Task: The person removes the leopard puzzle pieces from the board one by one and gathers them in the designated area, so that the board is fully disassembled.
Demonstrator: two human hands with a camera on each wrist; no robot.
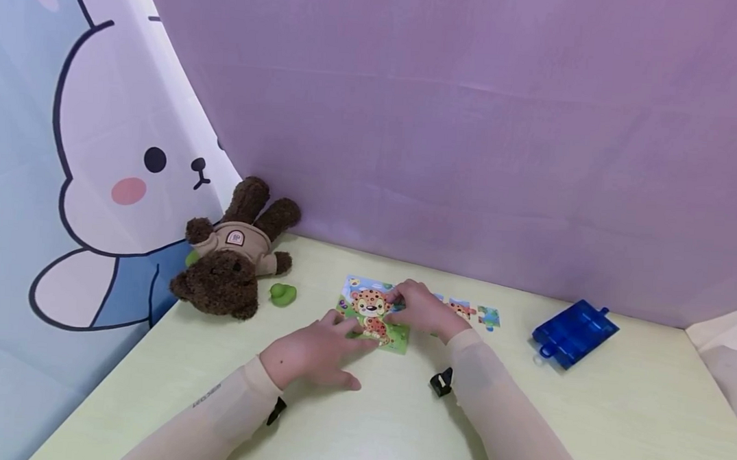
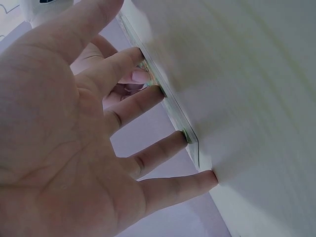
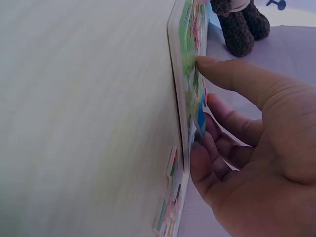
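Observation:
A jigsaw puzzle (image 1: 370, 305) with a spotted leopard cub on a green and blue background lies flat on the table. My left hand (image 1: 316, 351) rests at its lower left with fingers spread; in the left wrist view several fingertips (image 2: 181, 138) touch the board's edge. Over the puzzle's right side is my right hand (image 1: 423, 309). The right wrist view shows that hand pinching a green and blue puzzle piece (image 3: 201, 118), tilted against the board. Part of the piece is hidden by the fingers. Loose puzzle pieces (image 1: 489, 318) lie just right of this hand.
A brown teddy bear (image 1: 234, 251) in a beige shirt lies at the back left, with a green toy duck (image 1: 283, 295) beside it. A blue translucent tray (image 1: 577, 333) stands at the right. A purple cloth (image 1: 446, 137) hangs behind the table.

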